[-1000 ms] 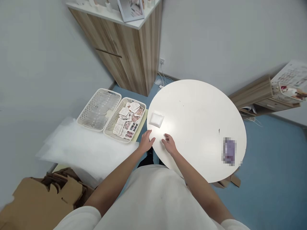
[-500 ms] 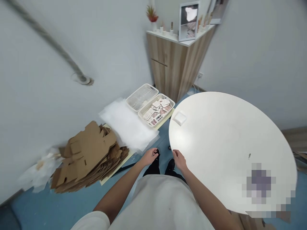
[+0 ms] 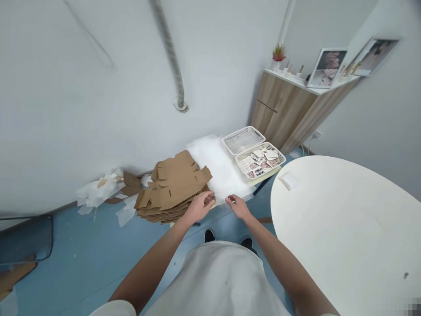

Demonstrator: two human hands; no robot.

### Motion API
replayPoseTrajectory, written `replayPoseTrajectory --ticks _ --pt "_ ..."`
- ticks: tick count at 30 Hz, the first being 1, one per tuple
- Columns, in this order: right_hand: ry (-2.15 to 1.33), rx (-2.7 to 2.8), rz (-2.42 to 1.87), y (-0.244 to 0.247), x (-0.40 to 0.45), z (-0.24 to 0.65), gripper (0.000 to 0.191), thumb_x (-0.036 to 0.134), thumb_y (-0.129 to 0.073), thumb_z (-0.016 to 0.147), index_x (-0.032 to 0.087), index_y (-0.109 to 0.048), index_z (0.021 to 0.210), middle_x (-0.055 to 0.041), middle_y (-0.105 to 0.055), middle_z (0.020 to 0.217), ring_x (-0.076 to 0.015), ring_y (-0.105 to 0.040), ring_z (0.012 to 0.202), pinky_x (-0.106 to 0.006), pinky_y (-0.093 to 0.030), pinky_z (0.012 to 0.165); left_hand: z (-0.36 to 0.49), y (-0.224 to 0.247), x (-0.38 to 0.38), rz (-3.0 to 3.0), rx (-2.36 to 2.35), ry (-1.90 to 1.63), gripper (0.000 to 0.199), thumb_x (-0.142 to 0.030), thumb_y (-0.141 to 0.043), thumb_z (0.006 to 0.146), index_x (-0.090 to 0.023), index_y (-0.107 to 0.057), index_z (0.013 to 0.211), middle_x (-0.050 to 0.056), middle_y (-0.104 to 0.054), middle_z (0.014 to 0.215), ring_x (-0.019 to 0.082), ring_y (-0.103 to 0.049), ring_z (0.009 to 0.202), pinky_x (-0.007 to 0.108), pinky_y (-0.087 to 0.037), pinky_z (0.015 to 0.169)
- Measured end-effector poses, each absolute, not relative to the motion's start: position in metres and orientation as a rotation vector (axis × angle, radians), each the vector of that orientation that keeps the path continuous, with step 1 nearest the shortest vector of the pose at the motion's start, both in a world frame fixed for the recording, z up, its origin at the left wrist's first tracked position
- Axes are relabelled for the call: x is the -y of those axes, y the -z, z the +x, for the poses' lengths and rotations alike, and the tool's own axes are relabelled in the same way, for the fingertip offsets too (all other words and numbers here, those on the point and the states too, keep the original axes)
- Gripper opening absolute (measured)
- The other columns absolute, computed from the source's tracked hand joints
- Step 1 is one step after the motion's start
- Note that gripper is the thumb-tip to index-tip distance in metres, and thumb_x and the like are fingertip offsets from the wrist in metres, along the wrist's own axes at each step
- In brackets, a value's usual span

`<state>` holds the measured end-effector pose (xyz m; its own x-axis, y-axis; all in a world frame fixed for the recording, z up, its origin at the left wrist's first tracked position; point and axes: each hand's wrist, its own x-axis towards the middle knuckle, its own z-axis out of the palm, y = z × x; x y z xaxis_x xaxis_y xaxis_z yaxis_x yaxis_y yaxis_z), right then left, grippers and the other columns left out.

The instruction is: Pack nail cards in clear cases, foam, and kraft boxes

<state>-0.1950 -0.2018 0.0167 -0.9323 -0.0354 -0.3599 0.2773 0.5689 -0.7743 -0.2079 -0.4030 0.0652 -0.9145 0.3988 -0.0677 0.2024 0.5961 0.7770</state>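
Observation:
My left hand hovers by the near right edge of a stack of flat brown cardboard box blanks; whether it touches them I cannot tell. Its fingers are loosely curved, with the thumb apart, and nothing shows in them. Over the front edge of a pile of white translucent sheets is my right hand, its fingers slightly bent and holding nothing visible. Behind it, on the same low table, lie a white plastic basket full of small printed cards and another lattice basket or lid.
A round white table stands at my right, with a small white packet near its edge. The wooden cabinet fills the corner. Crumpled wrapping lies on the blue floor at left, beyond which a black-framed object stands.
My view has swung left, toward the cardboard stack and white sheets. Both hands have risen forward from beside the round table to the low table's front edge.

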Motion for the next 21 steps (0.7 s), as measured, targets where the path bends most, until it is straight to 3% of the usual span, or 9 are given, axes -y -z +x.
replayPoseTrajectory --ticks 4,10,13,18,21 --pt "1.371 -2.495 0.209 -0.032 0.239 -0.237 0.056 0.06 -0.04 0.075 0.015 -0.058 0.102 -0.0114 -0.061 0.105 -0.0217 -0.055 0.099 -0.032 -0.038 0.085 -0.214 -0.073 0.472 0.326 -2.978 -0.834 0.044 -0.047 -0.041 0.08 -0.018 -0.051 0.112 0.01 -0.056 0.111 0.024 -0.05 0.103 0.036 -0.04 0.085" --pt "1.418 -2.455 0.282 -0.044 0.275 -0.279 0.059 0.061 -0.038 0.074 0.016 -0.056 0.106 -0.0111 -0.058 0.111 -0.0216 -0.054 0.1 -0.031 -0.04 0.082 -0.209 -0.045 0.535 0.201 -2.947 -0.5 0.054 -0.054 -0.036 0.079 -0.015 -0.049 0.115 0.012 -0.053 0.114 0.028 -0.048 0.104 0.037 -0.039 0.08" --pt "1.334 -2.483 0.273 -0.045 0.281 -0.29 0.052 0.057 -0.04 0.074 0.016 -0.058 0.099 -0.0104 -0.06 0.106 -0.0207 -0.056 0.093 -0.03 -0.041 0.077 -0.203 -0.037 0.546 0.197 -2.94 -0.504 0.055 -0.055 -0.034 0.079 -0.015 -0.05 0.114 0.013 -0.053 0.115 0.028 -0.046 0.106 0.036 -0.037 0.082" --pt "1.056 -2.755 0.112 -0.055 0.301 -0.298 0.023 0.039 -0.051 0.069 0.019 -0.056 0.078 -0.0041 -0.063 0.082 -0.0174 -0.057 0.075 -0.028 -0.041 0.067 -0.2 -0.039 0.547 0.186 -2.943 -0.556 0.059 -0.06 -0.04 0.074 -0.017 -0.049 0.115 0.012 -0.05 0.118 0.027 -0.044 0.108 0.037 -0.035 0.084" --pt "1.158 -2.794 0.018 -0.067 0.318 -0.299 0.017 0.036 -0.046 0.071 0.021 -0.053 0.075 -0.001 -0.061 0.078 -0.0146 -0.056 0.067 -0.027 -0.042 0.062 -0.201 -0.041 0.543 0.207 -2.975 -0.578 0.061 -0.06 -0.043 0.072 -0.019 -0.048 0.116 0.011 -0.048 0.121 0.027 -0.042 0.109 0.038 -0.034 0.086"
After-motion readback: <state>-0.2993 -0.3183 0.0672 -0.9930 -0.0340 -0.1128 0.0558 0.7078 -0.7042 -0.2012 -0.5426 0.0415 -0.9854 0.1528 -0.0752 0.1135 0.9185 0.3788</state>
